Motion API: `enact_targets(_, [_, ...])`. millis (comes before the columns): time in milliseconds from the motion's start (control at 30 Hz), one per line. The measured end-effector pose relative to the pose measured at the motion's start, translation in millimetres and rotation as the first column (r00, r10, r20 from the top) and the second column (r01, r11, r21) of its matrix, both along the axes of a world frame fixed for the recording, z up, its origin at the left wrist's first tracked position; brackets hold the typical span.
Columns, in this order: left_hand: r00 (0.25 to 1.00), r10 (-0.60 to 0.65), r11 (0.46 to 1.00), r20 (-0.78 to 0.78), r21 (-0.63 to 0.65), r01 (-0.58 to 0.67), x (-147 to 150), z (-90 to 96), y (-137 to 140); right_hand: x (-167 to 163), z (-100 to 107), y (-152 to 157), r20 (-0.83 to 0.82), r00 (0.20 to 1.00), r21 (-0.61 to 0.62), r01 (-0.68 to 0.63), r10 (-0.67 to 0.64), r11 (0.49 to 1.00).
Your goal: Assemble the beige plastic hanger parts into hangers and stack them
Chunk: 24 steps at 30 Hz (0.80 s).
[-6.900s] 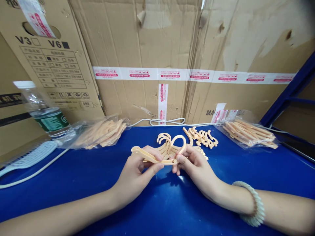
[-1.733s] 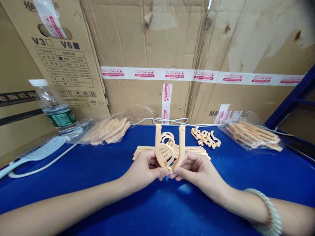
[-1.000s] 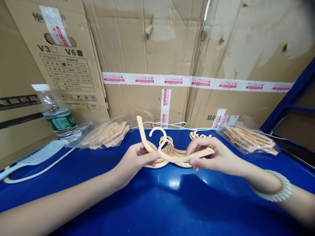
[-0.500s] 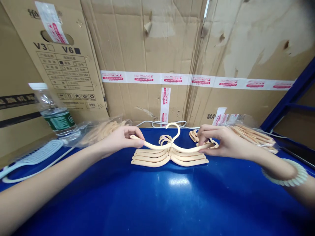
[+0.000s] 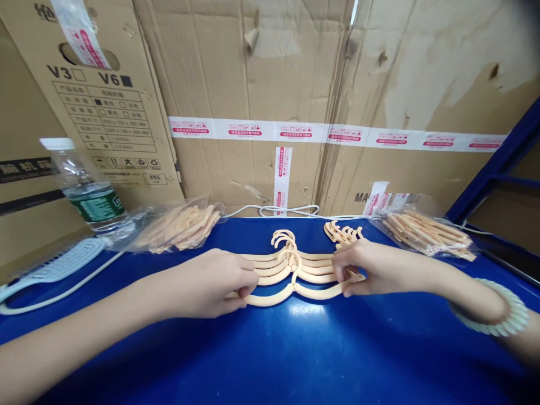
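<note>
Left hand [image 5: 215, 284] partly hides front hanger [image 5: 270, 300]; small carton print [image 5: 103, 117] blurred; hairbrush [image 5: 63, 264] cut off.

The near hanger [image 5: 270, 301] is plain pale peach-beige, and the hangers [image 5: 312, 277] just beyond it share that tone, as do the small hooks [image 5: 346, 233] farther right. The table [image 5: 270, 360] is deep, glossy blue. At right, the bracelet [image 5: 502, 306] is milky pale green. At left, the brush [image 5: 70, 263] is light blue, the clear bottle [image 5: 73, 164] has a white cap [image 5: 57, 144] and green label [image 5: 95, 205]. The far cardboard [image 5: 211, 62] is brown, crossed by white tape [image 5: 217, 130] with repeating red print.
</note>
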<state>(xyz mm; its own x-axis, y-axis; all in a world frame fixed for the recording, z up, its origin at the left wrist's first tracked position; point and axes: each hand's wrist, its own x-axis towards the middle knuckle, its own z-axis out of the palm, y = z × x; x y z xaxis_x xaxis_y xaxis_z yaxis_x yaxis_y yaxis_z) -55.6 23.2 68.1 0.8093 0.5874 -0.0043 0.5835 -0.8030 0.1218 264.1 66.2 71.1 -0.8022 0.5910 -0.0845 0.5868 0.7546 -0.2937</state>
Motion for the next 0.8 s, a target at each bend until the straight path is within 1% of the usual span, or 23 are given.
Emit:
enact_targets(100, [0.999,-0.011,0.997,-0.034,0.078,0.014,0.9,-1.3,-0.2,-4.5,-1.3,-2.4,0.026,0.999,0.042,0.035,-0.036,0.998])
enact_targets(233, [0.997,-0.017,0.976,-0.076,0.217,0.033,1.3,-3.4,0.6,-9.4,-1.6,-6.0,0.041,0.997,0.075,0.061,-0.064,0.995])
enact_targets(300, [0.991,0.014,0.964,-0.135,0.265,0.023,1.6,-4.1,0.2,-11.7,-1.2,-8.2,0.064,0.994,0.1,0.085,-0.092,0.991])
enact_targets(400, [0.974,0.075,0.953,-0.213,0.304,-0.007,2.9,-4.3,-2.1,-14.3,0.1,-11.6,0.122,0.983,0.174,0.116,-0.138,0.978])
enact_targets(533, [0.961,0.136,0.94,-0.243,0.338,-0.048,8.1,-3.9,-6.6,-15.4,3.7,-17.7,0.151,0.975,0.273,0.12,-0.165,0.955])
enact_targets(667, [0.965,0.172,0.927,-0.2,0.365,-0.09,18.2,-8.0,-12.4,-21.8,2.5,-31.2,0.106,0.983,0.335,0.108,-0.151,0.936])
enact_targets(733, [0.98,0.165,0.922,-0.108,0.369,-0.115,23.7,-15.0,-15.6,-29.6,-4.8,-39.9,0.046,0.988,0.381,0.12,-0.148,0.917])
enact_targets(800, [0.986,0.168,0.911,0.016,0.379,-0.161,27.8,-25.9,-17.6,-38.7,-17.3,-47.3,-0.036,0.989,0.435,0.147,-0.146,0.888])
